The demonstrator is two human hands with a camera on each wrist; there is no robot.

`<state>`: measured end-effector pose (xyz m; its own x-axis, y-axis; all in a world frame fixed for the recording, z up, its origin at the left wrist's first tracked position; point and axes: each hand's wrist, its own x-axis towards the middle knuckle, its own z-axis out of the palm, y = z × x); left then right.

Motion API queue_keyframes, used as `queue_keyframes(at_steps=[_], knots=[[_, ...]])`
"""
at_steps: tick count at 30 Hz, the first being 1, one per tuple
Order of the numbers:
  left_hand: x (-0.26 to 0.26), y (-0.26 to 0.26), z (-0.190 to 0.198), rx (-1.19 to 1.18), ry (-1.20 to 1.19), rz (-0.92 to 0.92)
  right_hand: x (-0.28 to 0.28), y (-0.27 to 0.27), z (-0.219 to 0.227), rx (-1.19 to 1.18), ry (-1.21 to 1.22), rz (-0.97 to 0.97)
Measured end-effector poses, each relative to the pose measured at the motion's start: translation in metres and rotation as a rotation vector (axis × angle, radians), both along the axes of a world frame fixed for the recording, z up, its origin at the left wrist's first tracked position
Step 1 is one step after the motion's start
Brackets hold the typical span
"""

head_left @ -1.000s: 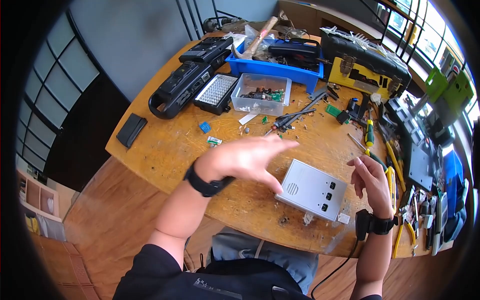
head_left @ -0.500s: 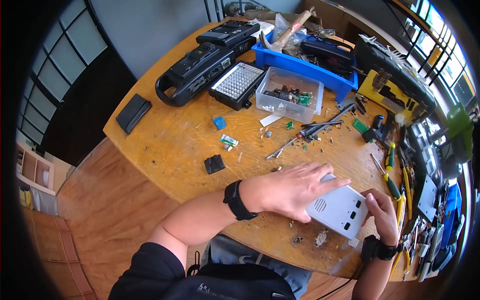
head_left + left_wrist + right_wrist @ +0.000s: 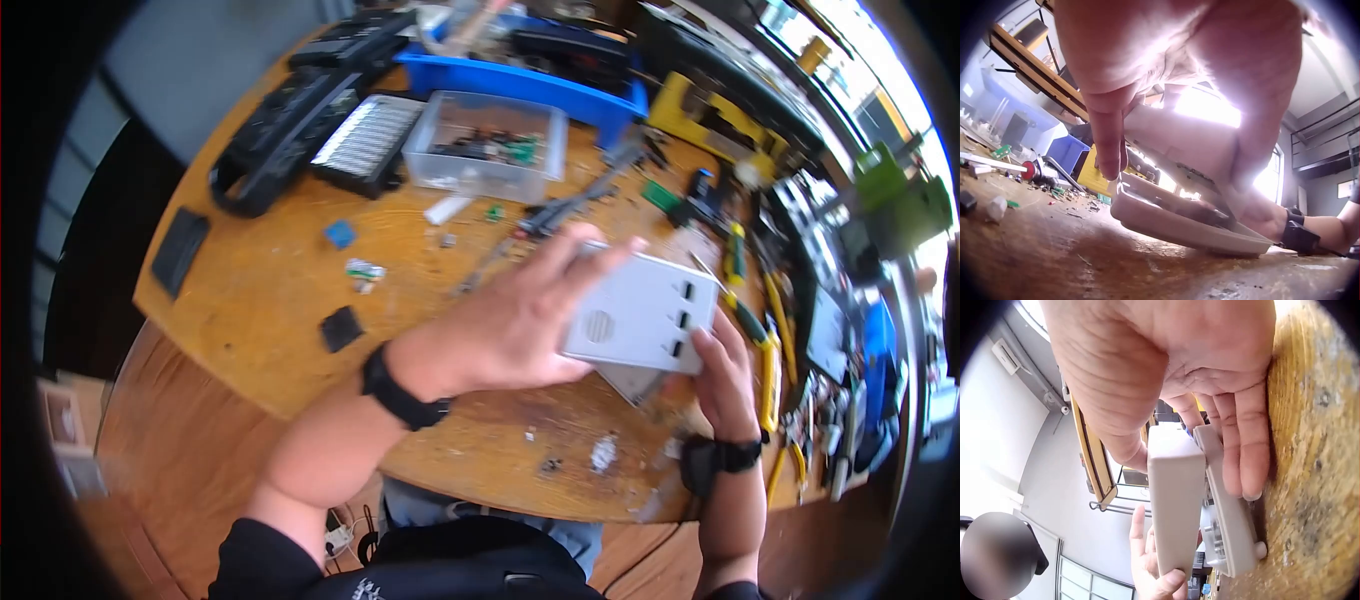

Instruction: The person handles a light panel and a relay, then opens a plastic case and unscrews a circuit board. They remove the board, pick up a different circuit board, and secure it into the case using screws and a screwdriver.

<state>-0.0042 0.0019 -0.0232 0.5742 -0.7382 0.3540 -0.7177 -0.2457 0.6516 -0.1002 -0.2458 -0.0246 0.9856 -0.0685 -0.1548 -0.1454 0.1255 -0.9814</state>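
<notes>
A pale grey plastic box casing stands parted in two near the table's front. Its cover, with a round speaker grille and three dark square openings, is raised and tilted over the base. My left hand grips the cover's left end between thumb and fingers. On the right side, my right hand holds the cover's edge; in the right wrist view its thumb lies along the cover while its fingers reach beside the base. Part of the base's inside shows through the gap.
A clear bin of small parts and a blue crate stand behind. Screwdrivers and pliers lie to the right. A black pad, a blue piece and scraps dot the left side.
First the casing lay on the table with both hands off it. Then both hands took hold of it. Now its cover has risen and tilted away from the base, opening a gap.
</notes>
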Motion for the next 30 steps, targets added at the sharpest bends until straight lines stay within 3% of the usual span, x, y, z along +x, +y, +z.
queue_keyframes(at_steps=[3,6,8,10,12,14,15,19,27,30], knots=[[-0.002,0.005,0.014,0.0,-0.022,-0.007,0.0,-0.005,-0.003,0.044,-0.024,0.04],[0.005,0.009,0.02,-0.107,-0.065,0.125,-0.001,-0.011,-0.005,0.081,-0.008,-0.001],[0.011,0.009,0.016,-0.303,0.088,0.149,-0.002,-0.014,0.001,-0.016,-0.002,0.014],[0.01,0.009,0.024,-0.486,0.449,0.206,-0.002,-0.017,0.004,-0.042,0.028,0.007],[0.016,0.013,0.017,-0.545,0.406,0.227,-0.002,-0.015,0.004,-0.109,0.002,0.041],[0.018,0.023,0.019,-0.726,0.929,0.054,-0.003,-0.016,0.002,-0.059,-0.005,0.035],[0.016,0.019,0.022,-0.83,1.019,0.062,-0.003,-0.016,0.003,-0.082,0.015,0.037],[0.015,0.021,0.031,-0.92,1.417,-0.204,-0.003,-0.016,0.005,-0.066,0.018,0.018],[0.009,0.023,0.025,-0.906,1.501,-0.572,-0.004,-0.019,0.003,-0.006,-0.007,-0.032],[0.002,0.019,0.027,-0.839,1.496,-0.572,-0.004,-0.023,0.002,-0.026,0.008,-0.02]])
